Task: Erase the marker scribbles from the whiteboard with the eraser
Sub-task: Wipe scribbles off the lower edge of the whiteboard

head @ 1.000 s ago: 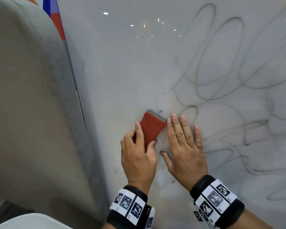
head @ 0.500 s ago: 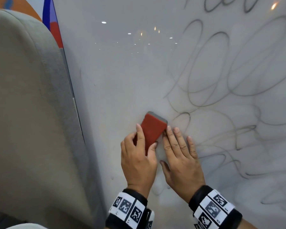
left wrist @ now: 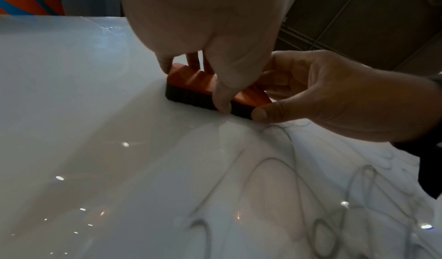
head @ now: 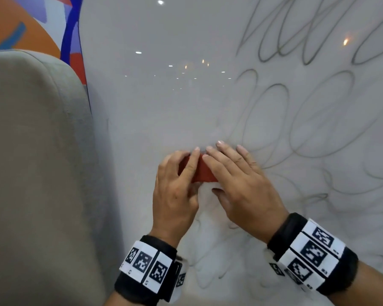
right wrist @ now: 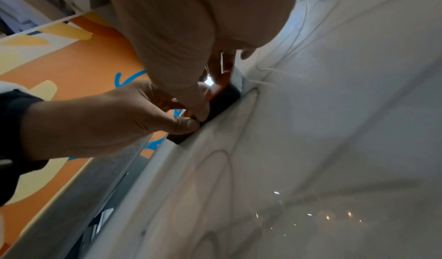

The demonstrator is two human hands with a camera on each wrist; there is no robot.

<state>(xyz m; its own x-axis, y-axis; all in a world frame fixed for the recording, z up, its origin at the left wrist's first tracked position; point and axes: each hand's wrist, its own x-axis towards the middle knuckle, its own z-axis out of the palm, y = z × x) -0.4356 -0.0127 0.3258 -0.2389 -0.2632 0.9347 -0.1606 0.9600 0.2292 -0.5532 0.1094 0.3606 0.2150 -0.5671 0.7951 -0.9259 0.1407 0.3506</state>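
The red eraser [head: 202,171] with its dark felt [left wrist: 196,96] lies against the whiteboard [head: 164,107], held between both hands. My left hand [head: 175,195] pinches its left part, thumb [left wrist: 222,100] on the near edge and fingers on the far edge. My right hand [head: 241,184] covers its right part, fingers laid over the top and thumb [left wrist: 260,114] against the felt edge. Grey marker scribbles [head: 262,59] loop over the board to the right of and above the hands, and faint smeared lines run below them. Most of the eraser is hidden by the fingers.
A grey padded chair back [head: 35,162] stands close along the board's left side. Behind it is a wall painted orange, blue and red [head: 20,25]. The board's grey frame edge [right wrist: 95,187] runs just left of the eraser.
My right hand, which lay flat on the board beside the eraser, now grips its right part. The eraser has turned from slanted to nearly level. The head view has tilted upward.
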